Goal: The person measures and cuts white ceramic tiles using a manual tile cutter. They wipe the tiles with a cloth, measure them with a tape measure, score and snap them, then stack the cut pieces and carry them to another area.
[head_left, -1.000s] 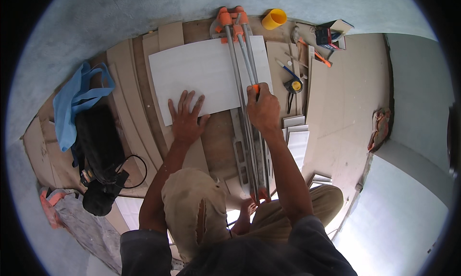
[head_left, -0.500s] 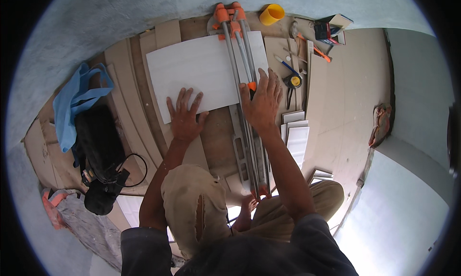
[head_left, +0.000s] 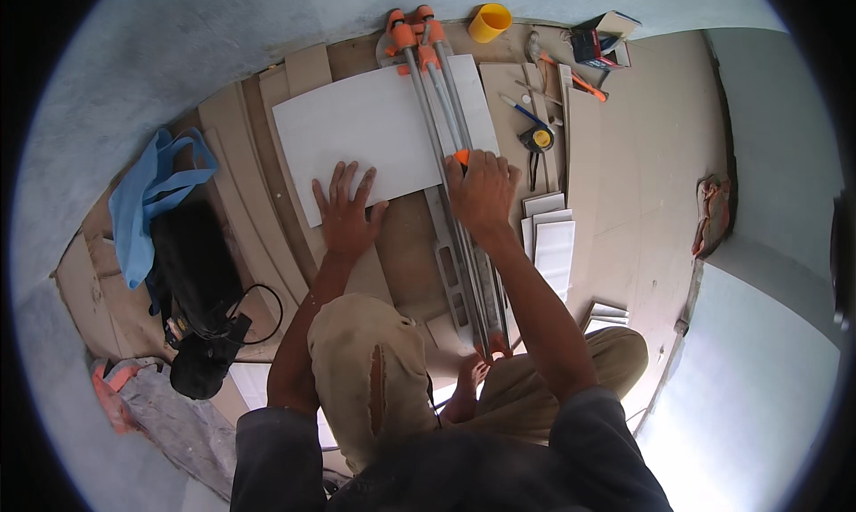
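Note:
A large white tile lies under the twin metal rails of a manual tile cutter with orange end fittings. My left hand rests flat near the tile's front edge, left of the rails, fingers spread over its surface. On the rails, my right hand is closed with its fingers curled over the cutter's handle. An orange part of the sliding carriage shows just beyond these knuckles; the rest of the handle is hidden by the hand.
Right of the cutter lie a tape measure, a blue marker, a hammer and stacked tile strips. A yellow cup and an opened box stand by the far wall. At left are a blue bag and a black bag.
My right hand has gone from stretched-out fingers to a closed grip on the cutter handle. My left hand stays flat on the tile. The whole view has shifted slightly.

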Demonstrator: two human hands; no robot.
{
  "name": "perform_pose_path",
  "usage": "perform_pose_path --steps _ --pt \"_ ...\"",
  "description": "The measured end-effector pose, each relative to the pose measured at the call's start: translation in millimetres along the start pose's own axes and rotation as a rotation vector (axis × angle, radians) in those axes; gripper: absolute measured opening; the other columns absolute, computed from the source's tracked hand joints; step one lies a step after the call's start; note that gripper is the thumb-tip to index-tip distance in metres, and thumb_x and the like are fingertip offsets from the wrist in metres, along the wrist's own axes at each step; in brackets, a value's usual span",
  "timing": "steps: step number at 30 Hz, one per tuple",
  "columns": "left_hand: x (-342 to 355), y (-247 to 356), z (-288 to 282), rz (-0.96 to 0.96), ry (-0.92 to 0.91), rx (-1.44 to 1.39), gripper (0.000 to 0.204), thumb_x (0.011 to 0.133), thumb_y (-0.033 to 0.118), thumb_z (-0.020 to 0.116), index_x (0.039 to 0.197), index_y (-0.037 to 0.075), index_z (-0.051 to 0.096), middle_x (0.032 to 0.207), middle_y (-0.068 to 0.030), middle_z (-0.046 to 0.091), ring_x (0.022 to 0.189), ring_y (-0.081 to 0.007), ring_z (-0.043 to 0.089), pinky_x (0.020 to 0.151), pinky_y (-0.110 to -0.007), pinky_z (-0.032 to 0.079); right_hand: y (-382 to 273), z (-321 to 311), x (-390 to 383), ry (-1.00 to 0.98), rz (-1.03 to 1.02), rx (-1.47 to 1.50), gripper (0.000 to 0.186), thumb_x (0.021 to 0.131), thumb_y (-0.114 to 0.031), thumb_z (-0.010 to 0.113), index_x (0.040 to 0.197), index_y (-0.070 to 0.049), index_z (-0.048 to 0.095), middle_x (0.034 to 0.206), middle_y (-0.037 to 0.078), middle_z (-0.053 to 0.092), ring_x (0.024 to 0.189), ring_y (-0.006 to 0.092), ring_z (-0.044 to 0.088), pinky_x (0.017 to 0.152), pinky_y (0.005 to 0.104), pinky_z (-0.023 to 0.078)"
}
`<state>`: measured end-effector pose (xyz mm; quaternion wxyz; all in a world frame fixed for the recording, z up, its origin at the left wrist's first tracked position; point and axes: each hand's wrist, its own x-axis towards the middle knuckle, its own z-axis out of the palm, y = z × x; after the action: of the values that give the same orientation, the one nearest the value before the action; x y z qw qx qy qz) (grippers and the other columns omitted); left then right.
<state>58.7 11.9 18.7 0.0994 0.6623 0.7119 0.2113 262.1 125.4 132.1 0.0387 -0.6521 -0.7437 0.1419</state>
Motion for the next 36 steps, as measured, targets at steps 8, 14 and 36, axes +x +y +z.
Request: perform_pose_path --steps 8,14,36 --pt "-2 -2 1 -0.005 0.03 0.016 0.063 0.089 0.04 0.075 0.146 0.021 0.056 0.155 -0.0082 0.044 0.151 -0.0318 0.035 0.123 -0.068 0.013 49 -44 -154 -0.259 0.073 -0.016 0.034 0.101 -0.037 0.06 0.095 -0.004 0.063 0.094 0.015 0.065 0.098 0.0351 0.059 0.094 0.0514 0.037" --pt "-2 0 5 -0.002 0.027 0.011 0.061 0.09 0.042 0.073 0.146 0.02 0.058 0.155 -0.0078 0.044 0.151 -0.0307 0.035 0.124 -0.068 0.011 97 -67 -242 -0.64 0.095 -0.019 0.035 0.1 -0.038 0.058 0.097 -0.004 0.066 0.098 0.016 0.067 0.098 0.0358 0.061 0.093 0.0493 0.041" --pt "-1 3 5 0.037 0.066 0.053 0.061 0.094 0.048 0.069 0.146 0.02 0.056 0.155 -0.0087 0.044 0.151 -0.0321 0.035 0.124 -0.066 0.014 96 94 29 0.094 0.884 1.313 0.021 0.097 -0.021 0.072 0.092 -0.008 0.055 0.084 0.004 0.054 0.074 0.0162 0.055 0.061 0.0352 0.045"
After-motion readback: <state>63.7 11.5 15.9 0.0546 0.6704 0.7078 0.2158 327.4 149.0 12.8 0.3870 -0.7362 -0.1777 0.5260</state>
